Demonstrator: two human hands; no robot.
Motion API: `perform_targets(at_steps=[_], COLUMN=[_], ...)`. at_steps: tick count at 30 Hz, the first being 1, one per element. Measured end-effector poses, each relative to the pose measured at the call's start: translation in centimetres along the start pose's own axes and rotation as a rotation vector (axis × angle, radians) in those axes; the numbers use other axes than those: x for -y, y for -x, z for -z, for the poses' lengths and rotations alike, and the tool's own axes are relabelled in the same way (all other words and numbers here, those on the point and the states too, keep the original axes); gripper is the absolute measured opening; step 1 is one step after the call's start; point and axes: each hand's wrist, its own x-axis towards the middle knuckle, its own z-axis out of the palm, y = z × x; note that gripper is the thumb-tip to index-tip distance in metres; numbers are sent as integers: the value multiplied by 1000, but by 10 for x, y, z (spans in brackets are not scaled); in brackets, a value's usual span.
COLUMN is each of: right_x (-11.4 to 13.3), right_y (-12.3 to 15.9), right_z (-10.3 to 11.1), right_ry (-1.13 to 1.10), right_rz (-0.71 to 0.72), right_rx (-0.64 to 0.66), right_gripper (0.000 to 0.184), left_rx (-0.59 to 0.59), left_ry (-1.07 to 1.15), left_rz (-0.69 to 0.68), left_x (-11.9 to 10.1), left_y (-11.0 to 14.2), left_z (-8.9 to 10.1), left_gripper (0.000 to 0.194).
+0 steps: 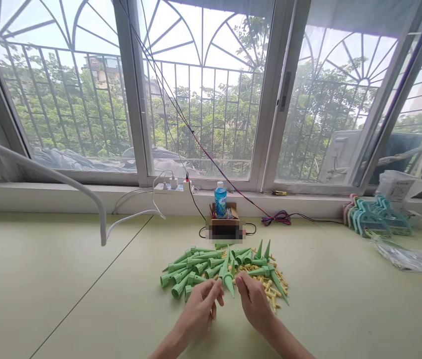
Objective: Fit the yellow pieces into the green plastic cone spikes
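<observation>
A heap of green plastic cone spikes (211, 267) lies on the pale green table (65, 279), with small yellow pieces (272, 286) scattered at its right side. My left hand (200, 311) is at the near edge of the heap, fingers pinched round the top of one green spike (227, 279) that points down toward me. My right hand (253, 299) sits just right of that spike, fingers curled and pinched close to it; what it holds is too small to make out.
A small cardboard box (224, 222) with a blue-labelled bottle (220, 199) stands behind the heap by the window sill. Cables and a power strip (173, 186) lie along the sill. Teal hangers (377, 214) and a crumpled plastic bag (407, 257) are at the right. A white curved tube (46, 174) arches over the left.
</observation>
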Motion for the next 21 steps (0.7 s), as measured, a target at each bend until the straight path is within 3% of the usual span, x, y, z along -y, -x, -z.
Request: perform_targets(at_steps=[5, 15, 21], right_x=[3, 1, 2], right_y=[1, 0, 0], right_z=[1, 1, 3], right_ry=[-17, -41, -51], right_rz=[43, 33, 38], right_rx=[113, 167, 178], right_gripper=[38, 37, 36], left_rx=[135, 156, 111], left_ry=[130, 146, 39], left_rz=[143, 99, 36], left_x=[-4, 0, 3], left_y=[2, 2, 2], left_z=[-4, 1, 1], left_gripper=[67, 58, 51])
